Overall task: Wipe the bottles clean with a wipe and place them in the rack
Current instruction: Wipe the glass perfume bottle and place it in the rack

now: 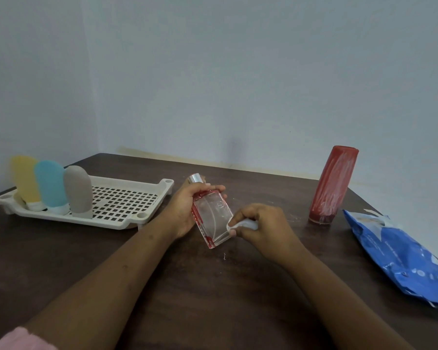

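My left hand (pixel 185 210) grips a flat clear glass bottle (pixel 211 217) with red edges and a silver cap, tilted above the table's middle. My right hand (pixel 261 223) pinches a crumpled white wipe (pixel 245 225) against the bottle's lower right side. A cream perforated rack (pixel 127 198) sits at the left; yellow (pixel 24 181), blue (pixel 51 184) and grey (pixel 77 189) bottles stand upside down along its left end. A tall red bottle (pixel 333 184) smeared with white stands cap-down at the right.
A blue pack of wipes (pixel 400 256) lies at the right edge of the dark brown table (pixel 213 299). Pale walls close off the back and the left. White specks dot the tabletop near the red bottle.
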A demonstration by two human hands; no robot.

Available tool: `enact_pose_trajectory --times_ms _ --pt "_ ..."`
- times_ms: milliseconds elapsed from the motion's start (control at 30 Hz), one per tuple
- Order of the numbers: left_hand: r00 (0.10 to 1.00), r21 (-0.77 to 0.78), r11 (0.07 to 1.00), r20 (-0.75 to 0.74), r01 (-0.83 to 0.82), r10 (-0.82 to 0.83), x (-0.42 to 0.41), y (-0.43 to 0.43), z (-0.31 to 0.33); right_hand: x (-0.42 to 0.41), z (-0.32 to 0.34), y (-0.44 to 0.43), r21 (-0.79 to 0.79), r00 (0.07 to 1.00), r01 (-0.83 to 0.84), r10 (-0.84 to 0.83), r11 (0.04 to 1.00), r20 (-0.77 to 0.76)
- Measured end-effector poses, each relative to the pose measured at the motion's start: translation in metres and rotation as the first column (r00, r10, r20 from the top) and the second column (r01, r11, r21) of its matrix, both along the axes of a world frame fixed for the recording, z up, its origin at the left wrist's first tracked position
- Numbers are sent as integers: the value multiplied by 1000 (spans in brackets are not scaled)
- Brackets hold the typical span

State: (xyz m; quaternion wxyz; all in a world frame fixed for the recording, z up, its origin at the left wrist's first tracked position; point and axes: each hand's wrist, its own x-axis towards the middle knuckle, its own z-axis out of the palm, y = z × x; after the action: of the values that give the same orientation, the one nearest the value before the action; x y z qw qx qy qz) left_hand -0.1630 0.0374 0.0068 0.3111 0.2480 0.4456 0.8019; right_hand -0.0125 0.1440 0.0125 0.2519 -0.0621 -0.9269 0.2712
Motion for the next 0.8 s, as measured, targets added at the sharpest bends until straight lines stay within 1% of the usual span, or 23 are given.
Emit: enact_pose_trajectory --times_ms 100,233,367,533,667,733,800 --pt "1000 19 1000 7 -10 9 -2 2 -3 1 -2 2 4 999 47 -46 999 -27" --pt "1000 23 999 12 -28 27 -3 3 -6 1 -4 -9 90 999 -16 18 996 -27" --pt "998 28 998 -3 -64 64 -2 3 -5 1 -4 -8 121 998 27 -20 992 -58" --pt "998 33 998 22 -58 57 -1 3 -3 0 -5 -18 241 999 23 -16 970 -30" --pt "997 43 996 -3 -81 81 5 2 1 -1 -4 -13 191 997 74 -74 979 -5" --pt "998 58 996 -14 -67 68 10 3 3 1 -3 -14 170 995 77 -65 982 -75" --pt "997 53 997 -46 -52 55 16 4 6 2 0 -19 136 982 74 -49 988 -184"
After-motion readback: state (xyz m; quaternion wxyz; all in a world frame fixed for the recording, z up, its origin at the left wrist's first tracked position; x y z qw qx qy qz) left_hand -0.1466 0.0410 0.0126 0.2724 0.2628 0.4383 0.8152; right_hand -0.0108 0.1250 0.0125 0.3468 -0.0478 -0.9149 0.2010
